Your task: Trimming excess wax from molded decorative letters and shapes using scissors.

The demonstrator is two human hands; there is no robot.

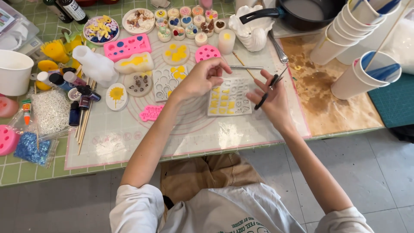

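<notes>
Scissors, small, with black handles and thin steel blades, sit in the right hand, fingers through the loops and the blades nearly shut, pointing up and away. The left hand is curled narrow above the mat, fingertips pinched together; whether they hold anything cannot be told. Between and just below both hands lies one clear rectangular silicone letter mould, several cavities filled yellow. On the pale round-marked silicone work mat three pink moulds show: a long one, a domed dotted one and a small lettered one. One black saucepan stands beyond, beside stacked white paper cups.
</notes>
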